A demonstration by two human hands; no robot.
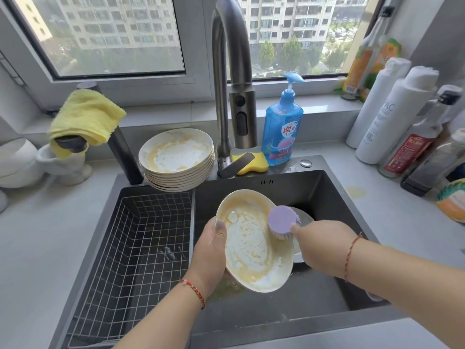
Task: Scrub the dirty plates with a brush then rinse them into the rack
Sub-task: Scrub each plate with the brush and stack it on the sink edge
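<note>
My left hand [210,253] grips the left rim of a white plate [254,250] smeared with yellow residue and foam, tilted over the dark sink [327,192]. My right hand [324,248] holds a round purple brush [282,220] whose bristles press against the plate's upper right rim. A stack of several dirty plates [176,157] sits on the sink's back left edge. The black wire rack [141,243] fills the sink's left compartment and holds no plates.
A tall metal faucet [226,79] arches over the sink. Blue soap bottle [281,129] and yellow sponge [254,163] stand behind the basin. Yellow cloth [86,117] hangs at the back left. Several bottles [402,127] crowd the right counter. Another dish [304,222] lies in the sink.
</note>
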